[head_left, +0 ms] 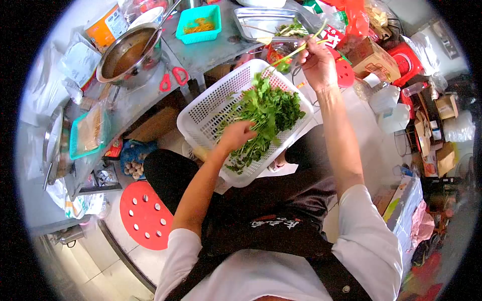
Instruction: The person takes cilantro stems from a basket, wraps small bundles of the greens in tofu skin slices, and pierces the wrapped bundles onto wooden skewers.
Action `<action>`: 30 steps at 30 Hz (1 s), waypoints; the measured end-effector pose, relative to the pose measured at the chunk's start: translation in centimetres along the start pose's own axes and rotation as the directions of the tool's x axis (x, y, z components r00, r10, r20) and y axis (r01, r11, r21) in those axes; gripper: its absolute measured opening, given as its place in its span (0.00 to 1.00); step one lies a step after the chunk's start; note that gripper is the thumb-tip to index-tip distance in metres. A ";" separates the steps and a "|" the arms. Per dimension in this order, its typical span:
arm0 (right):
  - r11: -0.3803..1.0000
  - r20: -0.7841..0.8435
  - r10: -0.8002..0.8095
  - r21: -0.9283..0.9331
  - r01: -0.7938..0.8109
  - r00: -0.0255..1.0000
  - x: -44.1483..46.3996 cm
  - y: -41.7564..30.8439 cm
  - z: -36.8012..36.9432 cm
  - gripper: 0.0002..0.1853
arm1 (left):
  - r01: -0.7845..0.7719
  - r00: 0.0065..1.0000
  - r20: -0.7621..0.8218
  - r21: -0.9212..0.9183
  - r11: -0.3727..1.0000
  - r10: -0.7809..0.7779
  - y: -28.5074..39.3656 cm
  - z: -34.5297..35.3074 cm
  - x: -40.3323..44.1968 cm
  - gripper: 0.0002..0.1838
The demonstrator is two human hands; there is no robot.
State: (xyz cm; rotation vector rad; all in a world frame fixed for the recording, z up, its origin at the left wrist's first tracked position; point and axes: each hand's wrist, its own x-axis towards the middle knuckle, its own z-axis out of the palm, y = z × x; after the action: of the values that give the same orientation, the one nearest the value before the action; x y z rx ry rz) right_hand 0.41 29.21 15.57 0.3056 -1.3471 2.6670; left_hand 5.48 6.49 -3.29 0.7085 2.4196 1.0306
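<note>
Right hand: grip (317,64) raised beyond the far right corner of the basket; thumb and fingers clamped on a yellow-green stalk (286,56) that slants down to the left, toward the leaves.
Left hand: grip (238,136) over the middle of the basket, fingers curled among the stems (whether they are closed on any cannot be told).
Leafy greens (273,111): heaped in the middle and right of the basket, leaves mostly to the right, thin stems to the left and near side.
White perforated basket (197,111): rectangular, set askew before the person, near end by the knees; its far left part shows bare mesh.
Counter (195,54): metal-grey, along the far and left sides.
Red-handled scissors (174,79): at the counter's edge, left of the basket, handles toward the person.
Steel bowl (142,68): left of the scissors, holding brown contents and a long-handled utensil.
Turquoise basket (202,37): far side of the counter, yellow-orange strips inside.
Steel tray (254,31): right of the turquoise basket, chopped pale-green pieces at its right end.
Floor: red stool (145,215) with round holes at near left.
</note>
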 end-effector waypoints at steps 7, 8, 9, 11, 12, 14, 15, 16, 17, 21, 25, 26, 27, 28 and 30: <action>0.842 0.024 -0.049 -0.537 0.054 0.999 -1.7 2.8 0.6 0.05 | 0.090 0.993 0.093 -0.138 0.986 -0.078 0.7 -2.0 -1.8 0.18; 0.822 0.054 0.020 -0.569 0.014 0.998 -2.6 4.0 0.9 0.05 | 0.108 0.993 0.106 -0.541 0.834 -0.060 2.8 -3.0 -2.3 0.18; 0.799 0.086 0.090 -0.601 -0.021 0.992 -3.6 5.3 1.3 0.05 | 0.108 0.994 0.101 -0.844 0.525 -0.041 4.6 -3.9 -2.7 0.18; 0.825 0.156 0.121 -0.564 -0.012 0.980 -5.3 7.5 1.7 0.06 | 0.103 0.992 0.086 -0.973 0.206 -0.088 7.6 -6.1 -3.0 0.15; 0.848 0.147 0.123 -0.529 -0.027 0.981 -6.1 8.1 2.4 0.06 | 0.089 0.990 0.084 -0.995 0.034 -0.110 8.0 -6.7 -2.9 0.14; 0.820 0.136 0.114 -0.572 -0.016 0.984 -7.3 8.2 3.5 0.04 | 0.111 0.991 0.124 -0.974 -0.200 -0.056 6.6 -6.4 -1.9 0.12; 0.772 0.184 0.046 -0.630 0.082 0.982 -7.4 8.5 3.5 0.03 | 0.125 0.990 0.139 -0.941 -0.313 -0.023 6.5 -6.3 -1.9 0.12; 0.711 0.238 -0.019 -0.680 0.181 0.971 -7.5 8.8 3.3 0.03 | 0.106 0.980 0.159 -0.923 -0.371 -0.117 6.6 -5.9 -2.0 0.10; 0.638 0.297 -0.077 -0.719 0.276 0.952 -7.6 9.1 3.1 0.02 | 0.091 0.974 0.165 -0.914 -0.396 -0.157 6.7 -5.8 -1.9 0.10; 0.467 0.419 -0.152 -0.768 0.438 0.895 -7.8 8.5 3.3 0.07 | 0.039 0.980 0.127 -0.875 -0.482 -0.151 5.9 -5.3 -1.5 0.07; 0.249 0.462 -0.253 -0.818 0.519 0.850 -8.8 6.7 4.6 0.11 | -0.067 0.985 0.014 -0.889 -0.453 -0.173 6.8 -5.9 -2.1 0.08; 0.347 0.370 -0.266 -0.825 0.446 0.890 -9.0 7.0 4.3 0.12 | -0.083 0.982 0.002 -0.896 -0.437 -0.190 7.1 -6.1 -2.3 0.08; 0.333 0.408 -0.272 -0.810 0.483 0.871 -9.1 7.0 4.2 0.12 | -0.099 0.978 -0.011 -0.902 -0.421 -0.206 7.5 -6.3 -2.5 0.08; 0.319 0.446 -0.276 -0.793 0.519 0.851 -9.1 7.0 4.1 0.12 | -0.097 0.980 -0.015 -0.905 -0.413 -0.197 7.8 -6.4 -2.7 0.09; 0.282 0.513 -0.282 -0.764 0.581 0.811 -9.0 7.0 4.1 0.11 | -0.091 0.984 -0.022 -0.913 -0.397 -0.175 8.2 -6.5 -2.9 0.09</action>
State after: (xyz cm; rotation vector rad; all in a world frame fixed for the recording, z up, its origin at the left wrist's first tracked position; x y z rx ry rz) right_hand 8.18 21.53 10.30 0.7743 -2.1547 1.1389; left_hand 6.50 6.13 7.49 -0.2643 0.5109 2.5301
